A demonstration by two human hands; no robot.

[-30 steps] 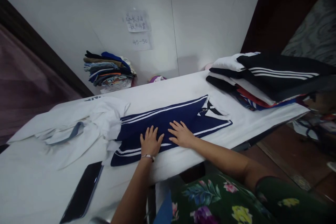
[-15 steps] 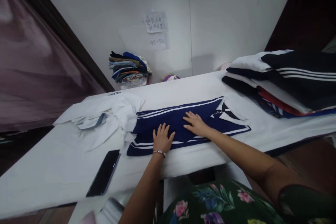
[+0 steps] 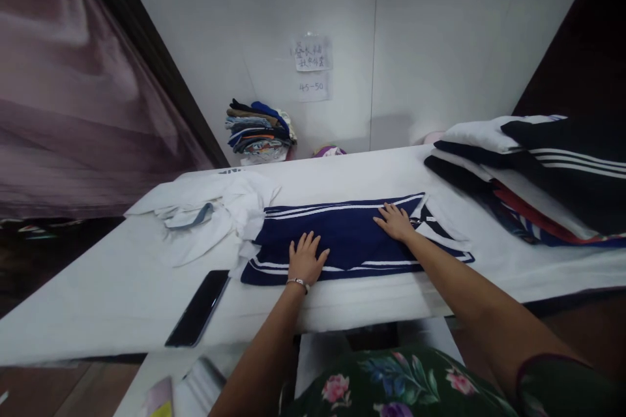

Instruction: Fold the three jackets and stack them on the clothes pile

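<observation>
On the white-covered table lies a navy shirt (image 3: 342,234) with white stripes, folded into a long flat shape, its white and dark collar to the right. My left hand (image 3: 306,258) rests flat on its near left part, fingers spread. Toward the collar end, my right hand (image 3: 394,221) also lies open on the fabric. Neither hand grips the cloth. At the shirt's left end is a crumpled white garment (image 3: 220,215) with a grey-blue strip, touching or nearly touching it.
A dark phone (image 3: 199,308) lies near the table's front left. Folded clothes form a stack (image 3: 528,176) at the right. Another clothes pile (image 3: 259,130) stands beyond the far edge, by a wall with paper notes (image 3: 313,68). A pink curtain (image 3: 73,91) hangs at the left.
My right hand has slid right along the navy shirt toward its collar. My left hand stays on almost the same spot. The camera view has shifted slightly.
</observation>
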